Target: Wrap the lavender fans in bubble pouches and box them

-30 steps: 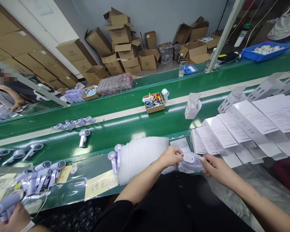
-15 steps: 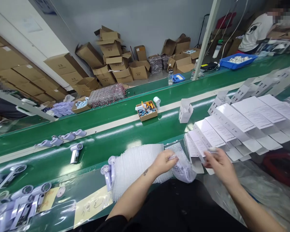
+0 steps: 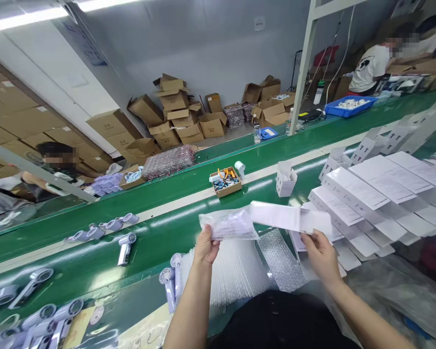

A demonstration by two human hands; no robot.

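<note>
Clear bubble wrap around a pale purple item makes up the wrapped bundle (image 3: 232,224), whose left end is pinched in my left hand (image 3: 206,246). A white box (image 3: 276,215), blurred and with its flap out to the right, is gripped at that flap by my right hand (image 3: 320,252). The bundle's right end is close to the box's left end. Below them lie a fanned stack of bubble bags (image 3: 232,271) and one flat bubble bag (image 3: 281,257). Two purple fans (image 3: 168,286) stand left of the stack.
Rows of white boxes (image 3: 359,186) lean at the right. More purple fans (image 3: 67,310) lie at the lower left and along the green belt (image 3: 160,232). Beyond are a small carton of parts (image 3: 227,191), an open white box (image 3: 286,183) and a blue tray (image 3: 349,112). Other people sit farther off.
My left hand has raised the wrapped bundle from the table edge and moved left. My right hand has taken up a white box from the row. The view has tilted upward.
</note>
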